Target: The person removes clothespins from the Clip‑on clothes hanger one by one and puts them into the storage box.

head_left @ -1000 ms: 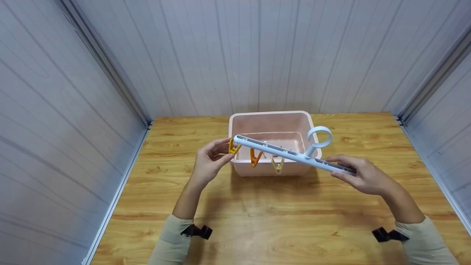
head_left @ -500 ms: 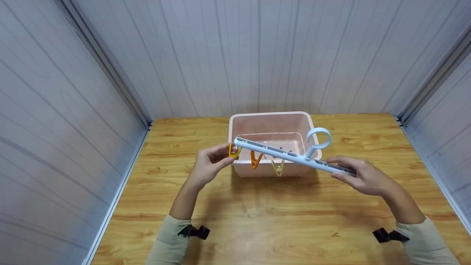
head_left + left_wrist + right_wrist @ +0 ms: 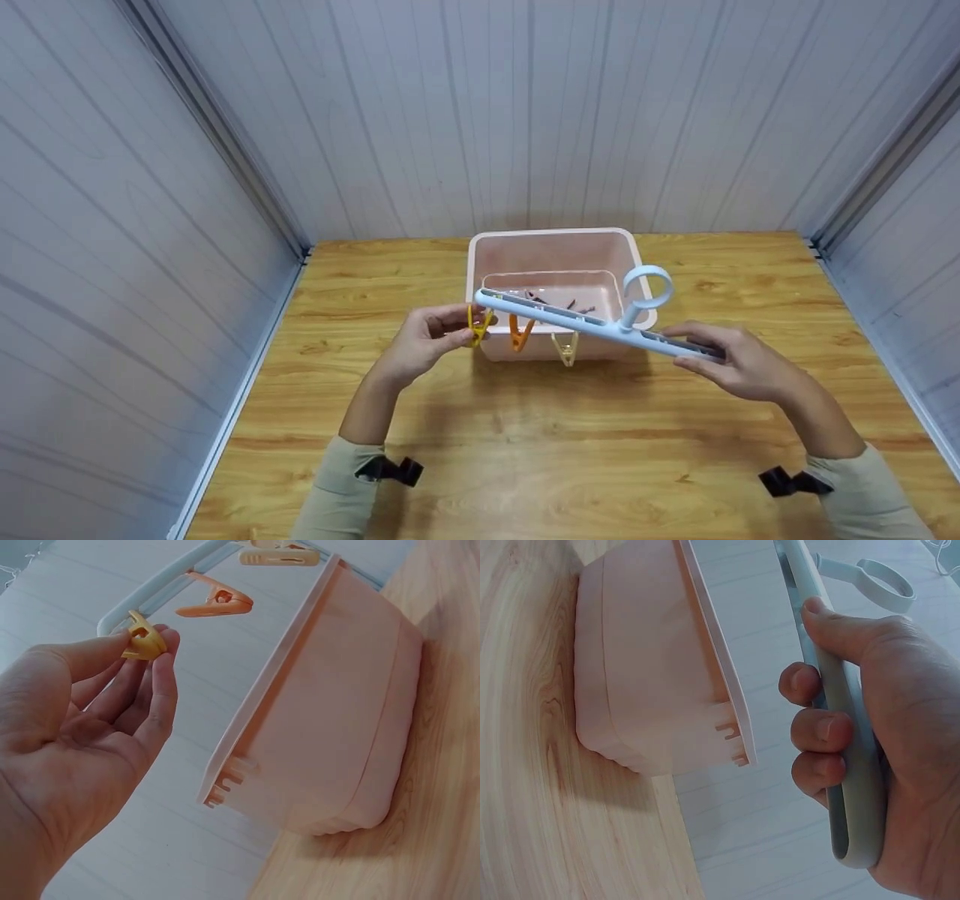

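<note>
A pale blue hanger bar [image 3: 555,313] with a ring-shaped hook [image 3: 649,286] slants over the front of a pink plastic tub. My right hand [image 3: 739,361] grips its right end, fingers wrapped round the bar in the right wrist view. At the other end, my left hand [image 3: 431,337] pinches a yellow clothes peg [image 3: 144,641] between thumb and fingers, just below the bar's tip. An orange peg [image 3: 519,334] and a cream peg [image 3: 567,348] hang from the bar to the right of the yellow one. Whether the yellow peg is fastened to the bar cannot be made out.
The pink tub [image 3: 555,241] stands on the wooden table [image 3: 570,450] near the back wall. Some small dark and pale items [image 3: 571,304], too small to identify, lie inside it. Pale panel walls [image 3: 480,112] enclose the table at the back and sides.
The hanger's left end has dipped, and the hanging pegs have sunk with it. My left hand has moved slightly down with the yellow peg. More of the tub's contents show behind the bar.
</note>
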{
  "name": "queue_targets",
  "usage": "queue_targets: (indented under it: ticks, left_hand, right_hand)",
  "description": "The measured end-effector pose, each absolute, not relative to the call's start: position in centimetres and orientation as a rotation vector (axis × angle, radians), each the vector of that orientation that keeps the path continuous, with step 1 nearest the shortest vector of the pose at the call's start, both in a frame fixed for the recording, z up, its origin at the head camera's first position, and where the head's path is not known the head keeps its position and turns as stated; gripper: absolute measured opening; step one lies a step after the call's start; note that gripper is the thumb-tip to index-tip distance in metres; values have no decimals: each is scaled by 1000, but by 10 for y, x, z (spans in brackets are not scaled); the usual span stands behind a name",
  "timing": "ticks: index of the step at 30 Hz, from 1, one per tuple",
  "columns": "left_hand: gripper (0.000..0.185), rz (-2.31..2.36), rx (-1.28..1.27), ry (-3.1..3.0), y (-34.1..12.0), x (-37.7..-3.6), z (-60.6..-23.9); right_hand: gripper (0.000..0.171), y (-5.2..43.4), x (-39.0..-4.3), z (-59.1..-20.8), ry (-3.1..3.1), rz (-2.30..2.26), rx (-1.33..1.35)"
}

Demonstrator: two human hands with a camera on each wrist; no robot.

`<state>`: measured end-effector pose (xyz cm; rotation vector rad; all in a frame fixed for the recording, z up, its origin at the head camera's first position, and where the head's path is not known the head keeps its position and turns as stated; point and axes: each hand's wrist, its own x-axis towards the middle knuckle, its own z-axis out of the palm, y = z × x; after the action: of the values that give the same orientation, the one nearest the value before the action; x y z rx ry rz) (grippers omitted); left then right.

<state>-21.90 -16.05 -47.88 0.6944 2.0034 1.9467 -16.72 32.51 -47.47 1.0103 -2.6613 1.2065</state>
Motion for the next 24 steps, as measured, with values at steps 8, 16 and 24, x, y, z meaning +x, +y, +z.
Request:
queue_targets:
  ticks: [8, 16, 24]
  left_hand:
    - [42, 1802, 781, 1993, -165, -219, -473]
    - [40, 1747, 869, 1995, -171, -221, -470]
    - [43, 1754, 885, 1931, -170, -221, -473]
  right_hand:
    - [36, 325, -168, -476, -2670, 1264, 1063]
    - [36, 326, -168, -473, -2686, 1282, 1093]
    - [35, 327, -167, -472, -2690, 1246, 1067]
